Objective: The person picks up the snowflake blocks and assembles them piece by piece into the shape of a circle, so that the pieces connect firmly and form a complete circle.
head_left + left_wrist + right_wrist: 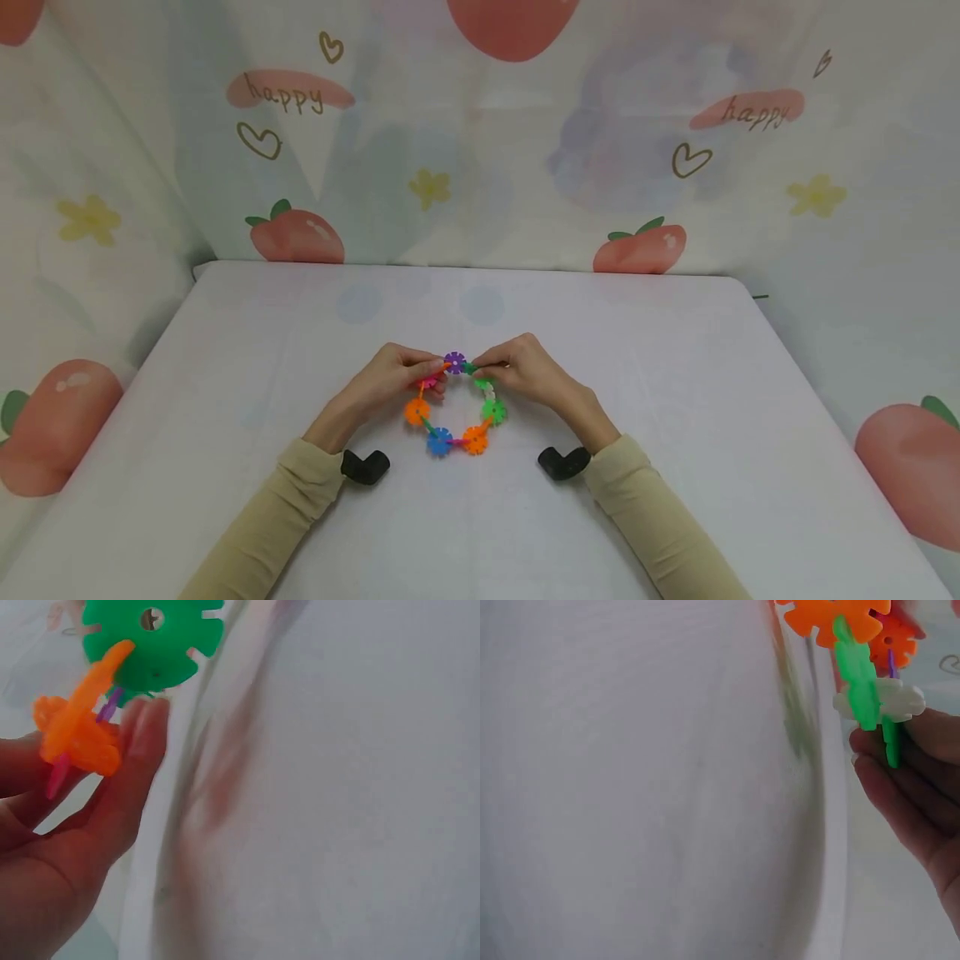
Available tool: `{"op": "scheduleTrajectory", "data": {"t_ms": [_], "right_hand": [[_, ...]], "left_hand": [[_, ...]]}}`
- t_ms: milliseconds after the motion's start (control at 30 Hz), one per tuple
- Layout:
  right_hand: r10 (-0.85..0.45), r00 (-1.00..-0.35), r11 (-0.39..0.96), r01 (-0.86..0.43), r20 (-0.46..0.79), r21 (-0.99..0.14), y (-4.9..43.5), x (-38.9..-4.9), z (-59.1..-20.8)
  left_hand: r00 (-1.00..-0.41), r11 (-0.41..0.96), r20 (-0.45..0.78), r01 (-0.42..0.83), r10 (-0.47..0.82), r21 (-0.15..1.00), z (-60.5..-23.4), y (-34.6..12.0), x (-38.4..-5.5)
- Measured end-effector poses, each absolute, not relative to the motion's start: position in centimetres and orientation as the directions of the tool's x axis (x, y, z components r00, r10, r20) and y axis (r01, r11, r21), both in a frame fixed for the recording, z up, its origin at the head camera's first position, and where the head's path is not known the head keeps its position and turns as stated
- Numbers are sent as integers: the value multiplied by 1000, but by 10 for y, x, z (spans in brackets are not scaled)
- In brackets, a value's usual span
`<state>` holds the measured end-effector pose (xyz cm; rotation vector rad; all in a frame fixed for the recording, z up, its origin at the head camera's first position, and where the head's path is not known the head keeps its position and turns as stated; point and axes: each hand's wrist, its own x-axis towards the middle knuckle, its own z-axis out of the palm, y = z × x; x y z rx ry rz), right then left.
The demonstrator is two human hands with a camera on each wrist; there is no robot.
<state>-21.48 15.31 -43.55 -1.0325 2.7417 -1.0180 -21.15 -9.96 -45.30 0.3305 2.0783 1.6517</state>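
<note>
A ring of interlocking plastic snowflake discs (440,442) in purple, green, white, orange, blue and pink hangs between my two hands. My left hand (392,372) pinches the ring's upper left, near the purple and pink discs. On the upper right, my right hand (527,367) pinches a green disc next to the purple one. Seen from the left wrist, an orange disc (79,735) and a green disc (154,645) stand by the thumb. In the right wrist view, green, white and orange discs (859,682) rise above the fingers, which partly hide the gripped piece.
A white cloth covers the table (480,533). Behind it hangs a printed curtain (480,167) with fruit, hearts and flowers. A black wrist device sits at each cuff, one on the left (366,468) and one on the right (562,463).
</note>
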Motion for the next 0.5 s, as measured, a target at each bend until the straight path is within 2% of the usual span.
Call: {"op": "scheduleTrajectory", "data": {"t_ms": [67,300,500], "right_hand": [[-595,-790,587,-555,151,-589,153,-214,-436],[-544,-835,670,-491,81,-557,156,-230,-436],[-505,-862,702,-437,39,-562,161,-255,-438]], "left_hand": [[-866,308,-228,-91,445,947,-454,-97,-212],[-907,576,-171,92,386,812,-447,-82,-232],[-915,641,-114,177,386,747,-449,-70,-262]]}}
